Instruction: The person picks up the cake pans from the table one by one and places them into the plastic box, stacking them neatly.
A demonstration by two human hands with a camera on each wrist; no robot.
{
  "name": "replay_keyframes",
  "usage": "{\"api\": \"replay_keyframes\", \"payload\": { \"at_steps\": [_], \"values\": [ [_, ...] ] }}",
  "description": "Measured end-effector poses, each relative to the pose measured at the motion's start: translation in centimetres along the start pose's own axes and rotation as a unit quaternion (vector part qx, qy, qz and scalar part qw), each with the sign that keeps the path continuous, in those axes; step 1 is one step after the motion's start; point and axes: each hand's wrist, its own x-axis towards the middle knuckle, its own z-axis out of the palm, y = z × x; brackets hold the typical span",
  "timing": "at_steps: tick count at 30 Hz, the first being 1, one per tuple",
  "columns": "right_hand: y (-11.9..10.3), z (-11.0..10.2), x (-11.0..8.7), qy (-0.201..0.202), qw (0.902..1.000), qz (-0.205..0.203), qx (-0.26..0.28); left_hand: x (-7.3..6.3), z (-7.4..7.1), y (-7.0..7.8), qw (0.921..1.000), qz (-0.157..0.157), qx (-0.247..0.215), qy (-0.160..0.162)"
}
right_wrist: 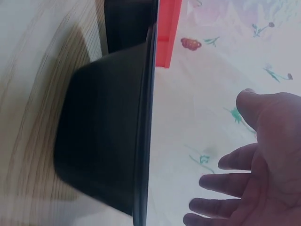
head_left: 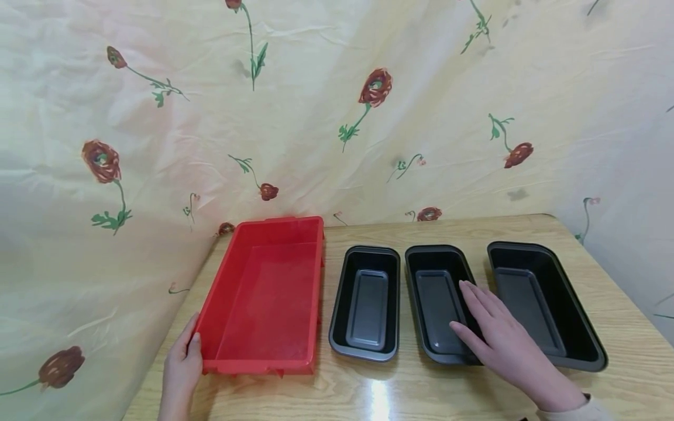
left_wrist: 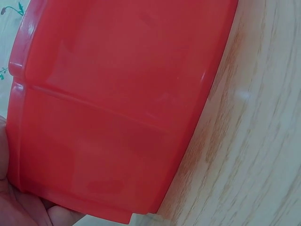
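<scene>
A shallow red plastic tray (head_left: 268,298) lies at the left of the table. My left hand (head_left: 182,368) grips its near left corner, thumb by the rim; in the left wrist view some fingers are hidden behind the tray wall (left_wrist: 70,205). Three dark loaf pans stand in a row to its right: a small one (head_left: 367,310), a middle one (head_left: 434,310) and a larger one (head_left: 526,304). Over the right side of the middle pan hovers my right hand (head_left: 505,342), fingers extended, holding nothing. The right wrist view shows its palm (right_wrist: 277,160) above a pan's rim (right_wrist: 146,127).
The wooden table (head_left: 416,394) carries the tray and pans, with narrow gaps between them. A flower-printed cloth (head_left: 316,117) hangs behind the table and along both sides.
</scene>
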Motion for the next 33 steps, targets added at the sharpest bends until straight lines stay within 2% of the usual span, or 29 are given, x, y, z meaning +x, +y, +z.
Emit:
{"api": "replay_keyframes", "payload": {
  "at_steps": [4,13,27,33],
  "values": [
    [-0.8,0.2,0.3,-0.003,1.0000,-0.003,0.006,-0.1,0.0,-0.1,1.0000,0.001,0.002,0.003],
    [-2.4,0.7,0.9,-0.037,0.9985,0.010,0.038,0.0,0.0,-0.1,1.0000,0.006,0.006,0.003],
    [-4.5,2.1,1.4,-0.019,0.9967,-0.008,0.079,0.0,0.1,0.0,1.0000,-0.002,-0.005,0.002],
    [-5.4,2.6,1.8,-0.028,0.9913,0.003,0.128,0.0,0.0,0.1,1.0000,-0.005,-0.005,-0.003]
  ]
}}
